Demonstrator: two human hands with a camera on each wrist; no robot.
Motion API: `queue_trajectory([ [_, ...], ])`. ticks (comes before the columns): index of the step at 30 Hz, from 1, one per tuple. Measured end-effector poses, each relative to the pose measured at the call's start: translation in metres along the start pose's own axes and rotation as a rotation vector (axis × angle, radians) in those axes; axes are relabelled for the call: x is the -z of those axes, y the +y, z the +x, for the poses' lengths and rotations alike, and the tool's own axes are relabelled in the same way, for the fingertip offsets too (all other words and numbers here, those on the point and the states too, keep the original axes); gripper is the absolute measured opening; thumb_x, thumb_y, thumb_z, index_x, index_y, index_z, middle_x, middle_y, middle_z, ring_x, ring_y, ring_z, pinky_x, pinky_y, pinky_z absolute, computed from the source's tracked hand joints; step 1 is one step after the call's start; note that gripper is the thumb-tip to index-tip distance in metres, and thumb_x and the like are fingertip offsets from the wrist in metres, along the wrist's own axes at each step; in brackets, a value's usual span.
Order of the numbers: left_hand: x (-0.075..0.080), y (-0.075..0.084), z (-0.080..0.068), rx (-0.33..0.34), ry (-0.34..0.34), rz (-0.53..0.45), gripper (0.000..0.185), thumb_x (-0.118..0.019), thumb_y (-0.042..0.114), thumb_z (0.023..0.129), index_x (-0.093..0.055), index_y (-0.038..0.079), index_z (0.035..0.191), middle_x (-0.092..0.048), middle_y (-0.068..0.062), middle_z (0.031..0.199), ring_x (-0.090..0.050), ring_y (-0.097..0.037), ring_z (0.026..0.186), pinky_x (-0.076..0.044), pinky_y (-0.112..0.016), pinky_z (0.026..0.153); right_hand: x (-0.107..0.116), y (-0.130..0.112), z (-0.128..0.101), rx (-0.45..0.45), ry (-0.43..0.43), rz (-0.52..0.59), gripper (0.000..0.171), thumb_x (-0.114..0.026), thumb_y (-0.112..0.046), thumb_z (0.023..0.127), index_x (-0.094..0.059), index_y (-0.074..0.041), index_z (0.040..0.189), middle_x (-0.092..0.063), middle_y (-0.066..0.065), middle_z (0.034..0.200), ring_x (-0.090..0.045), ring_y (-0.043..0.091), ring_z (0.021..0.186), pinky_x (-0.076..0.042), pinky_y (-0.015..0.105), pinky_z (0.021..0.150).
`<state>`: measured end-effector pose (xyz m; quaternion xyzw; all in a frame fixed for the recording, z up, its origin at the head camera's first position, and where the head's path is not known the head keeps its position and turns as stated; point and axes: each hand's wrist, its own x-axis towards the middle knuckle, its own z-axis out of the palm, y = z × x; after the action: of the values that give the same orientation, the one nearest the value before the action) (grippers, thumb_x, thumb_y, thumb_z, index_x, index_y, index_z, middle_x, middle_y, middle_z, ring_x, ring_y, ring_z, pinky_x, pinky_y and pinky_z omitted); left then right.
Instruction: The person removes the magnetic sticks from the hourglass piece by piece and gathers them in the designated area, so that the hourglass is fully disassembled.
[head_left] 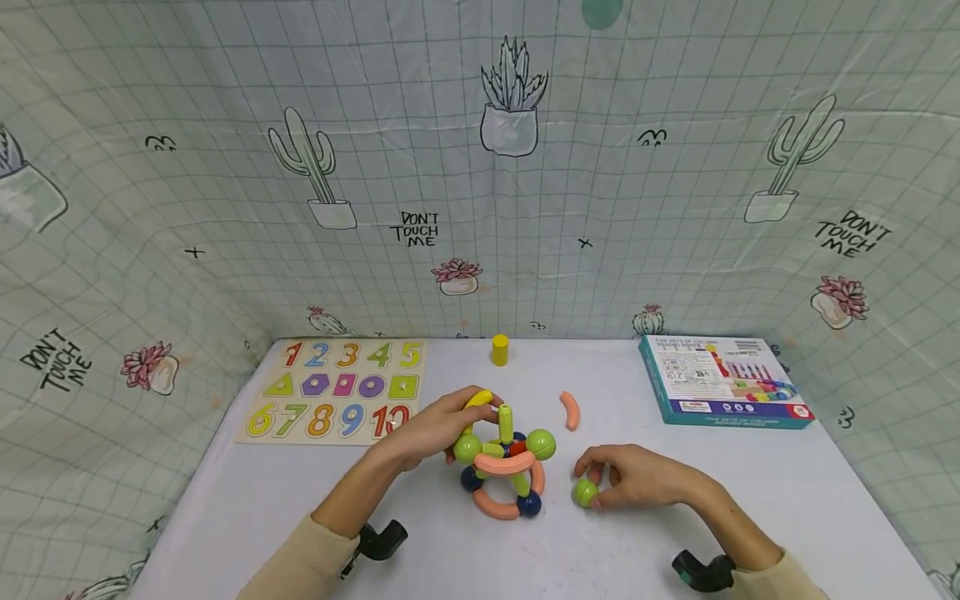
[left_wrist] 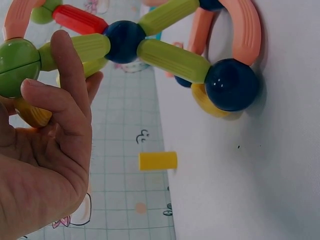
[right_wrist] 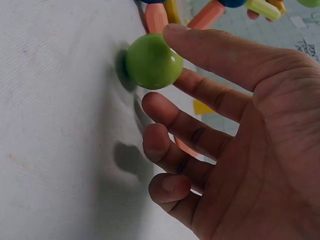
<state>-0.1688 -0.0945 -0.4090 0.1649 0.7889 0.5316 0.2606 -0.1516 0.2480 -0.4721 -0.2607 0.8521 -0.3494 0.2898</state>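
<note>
Ball of glossy green plastic [head_left: 586, 492], pinched narrowly by the right hand [head_left: 637, 477], sits low at the white table [head_left: 600, 560], to the right of the multicoloured ball-and-rod frame [head_left: 504, 465] whose curved yellow rod [head_left: 480, 399] the left hand [head_left: 441, 423] grips.

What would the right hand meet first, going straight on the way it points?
With the green ball pinched in the right hand, it would probably meet the model first, likely at its nearest dark blue ball, though depth is unclear.
</note>
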Motion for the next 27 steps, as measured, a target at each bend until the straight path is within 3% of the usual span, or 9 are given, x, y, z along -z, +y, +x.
queue_trajectory([
  [7, -0.001, 0.002, 0.0, 0.005, 0.002, 0.003, 0.032, -0.045, 0.035, 0.107, -0.058, 0.019, 0.131, -0.064, -0.009, 0.13, -0.041, -0.018, 0.054, -0.039, -0.026, 0.048, 0.01, -0.01, 0.001, 0.005, 0.02, -0.014, 0.032, -0.07, -0.028, 0.094, -0.066, -0.016, 0.123, -0.062, -0.004, 0.103, -0.056, 0.016, 0.083, -0.046, 0.026, 0.069],
  [11, -0.001, 0.002, 0.0, 0.009, 0.004, -0.007, 0.031, -0.045, 0.034, 0.107, -0.058, 0.018, 0.131, -0.064, -0.009, 0.129, -0.04, -0.017, 0.052, -0.037, -0.025, 0.047, 0.016, -0.018, 0.007, 0.044, 0.102, -0.063, 0.028, -0.062, -0.028, 0.1, -0.066, -0.012, 0.123, -0.064, -0.004, 0.104, -0.057, 0.018, 0.086, -0.048, 0.027, 0.071],
  [15, -0.001, 0.001, 0.001, 0.017, 0.008, -0.026, 0.032, -0.046, 0.035, 0.107, -0.058, 0.017, 0.131, -0.065, -0.01, 0.127, -0.039, -0.016, 0.05, -0.036, -0.024, 0.044, 0.017, -0.029, 0.019, 0.093, 0.184, -0.079, 0.024, -0.059, -0.03, 0.103, -0.067, -0.017, 0.121, -0.066, -0.003, 0.105, -0.057, 0.017, 0.088, -0.049, 0.027, 0.072],
  [21, -0.001, 0.002, 0.002, 0.021, 0.015, -0.036, 0.032, -0.045, 0.035, 0.107, -0.057, 0.016, 0.131, -0.065, -0.01, 0.125, -0.04, -0.016, 0.05, -0.034, -0.024, 0.044, 0.01, -0.05, 0.043, 0.174, 0.222, 0.006, 0.025, -0.055, -0.024, 0.104, -0.067, -0.016, 0.125, -0.067, -0.006, 0.106, -0.06, 0.015, 0.085, -0.052, 0.029, 0.071],
  [24, -0.001, 0.002, 0.001, 0.024, 0.013, -0.035, 0.032, -0.045, 0.034, 0.107, -0.057, 0.017, 0.131, -0.064, -0.01, 0.124, -0.041, -0.016, 0.05, -0.033, -0.024, 0.044, 0.008, -0.058, 0.054, 0.211, 0.232, 0.054, 0.028, -0.055, -0.024, 0.105, -0.065, -0.012, 0.128, -0.069, -0.003, 0.108, -0.062, 0.016, 0.091, -0.053, 0.03, 0.078],
  [27, -0.002, 0.002, 0.001, 0.023, 0.008, -0.031, 0.032, -0.045, 0.035, 0.107, -0.057, 0.018, 0.132, -0.064, -0.009, 0.124, -0.041, -0.016, 0.049, -0.032, -0.024, 0.044, 0.005, -0.062, 0.065, 0.229, 0.229, 0.109, 0.029, -0.058, -0.029, 0.104, -0.064, -0.016, 0.128, -0.07, -0.002, 0.109, -0.064, 0.015, 0.1, -0.051, 0.032, 0.087],
])
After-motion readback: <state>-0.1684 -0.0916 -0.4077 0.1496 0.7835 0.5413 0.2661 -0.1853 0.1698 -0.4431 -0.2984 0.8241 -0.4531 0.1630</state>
